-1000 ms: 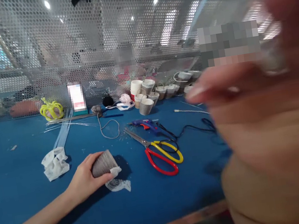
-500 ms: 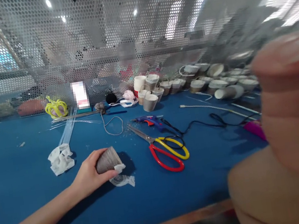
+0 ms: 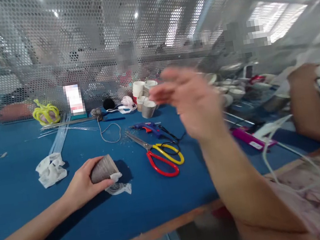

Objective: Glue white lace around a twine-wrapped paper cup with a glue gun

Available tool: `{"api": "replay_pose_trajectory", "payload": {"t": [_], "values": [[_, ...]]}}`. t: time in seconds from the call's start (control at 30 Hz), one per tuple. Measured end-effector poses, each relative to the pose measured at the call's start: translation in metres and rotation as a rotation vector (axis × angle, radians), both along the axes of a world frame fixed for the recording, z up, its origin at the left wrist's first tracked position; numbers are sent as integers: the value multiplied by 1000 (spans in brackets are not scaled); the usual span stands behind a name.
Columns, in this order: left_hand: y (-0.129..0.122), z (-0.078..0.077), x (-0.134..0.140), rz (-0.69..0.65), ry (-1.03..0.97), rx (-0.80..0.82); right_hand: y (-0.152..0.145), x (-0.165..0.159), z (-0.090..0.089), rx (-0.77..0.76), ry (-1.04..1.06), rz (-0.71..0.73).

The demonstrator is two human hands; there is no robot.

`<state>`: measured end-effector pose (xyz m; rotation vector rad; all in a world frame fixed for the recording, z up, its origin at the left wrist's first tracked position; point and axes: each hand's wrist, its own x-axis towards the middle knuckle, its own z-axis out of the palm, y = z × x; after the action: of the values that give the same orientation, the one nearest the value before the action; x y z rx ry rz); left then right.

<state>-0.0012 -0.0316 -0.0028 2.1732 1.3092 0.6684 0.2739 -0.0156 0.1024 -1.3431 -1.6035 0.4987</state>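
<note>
Gripping the grey ribbed cup (image 3: 103, 170), left hand (image 3: 82, 184) wraps its side, mouth tilted right; worktop (image 3: 160, 202) contact unclear. Thin white scrap (image 3: 118, 189) just beside that thumb: could snag or get pinched if the grip shifts. Scissors (image 3: 148, 147) between hands, blades pointing away, so a careless low sweep by either could catch them. Blue glue gun (image 3: 153, 129) beyond; its cord runs near the handles, so a tug could drag both. Right hand (image 3: 198, 108) raised, blurred, fingers loosely apart, nothing visible in it; small cups (image 3: 148, 109) past it, knockable by a wide reach.

Blue tabletop (image 3: 148, 204) under scissors (image 3: 148, 147), glue gun (image 3: 150, 129)
</note>
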Motion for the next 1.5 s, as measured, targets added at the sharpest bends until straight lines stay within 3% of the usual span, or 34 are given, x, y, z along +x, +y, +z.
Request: {"api": "replay_pose_trajectory", "payload": {"t": [0.1,0.23,0.37,0.47,0.6,0.7,0.8,0.97,1.13,1.5], "values": [[0,-3,-1,-10,-11,21,37,8,-29,-74,-160,-129],[1,-5,-2,-30,-37,42,80,17,-81,-166,-161,-156],[3,-5,-6,23,-43,20,96,25,-103,-229,-116,-162],[6,-4,-11,61,-35,-8,92,30,-100,-285,-77,-148],[12,-1,-18,-9,-40,-6,69,27,-79,-355,12,-75],[17,-2,-21,-26,-82,-53,44,13,-59,-453,113,103],[20,-4,-23,42,-133,-133,25,-8,-48,-555,267,342],[22,-3,-23,92,-155,-225,8,-38,-54,-592,183,555],[26,-1,-25,127,-187,-250,-3,-41,-63,-621,44,523],[28,5,-26,195,-98,-242,-10,-46,-61,-606,-282,418]]}}
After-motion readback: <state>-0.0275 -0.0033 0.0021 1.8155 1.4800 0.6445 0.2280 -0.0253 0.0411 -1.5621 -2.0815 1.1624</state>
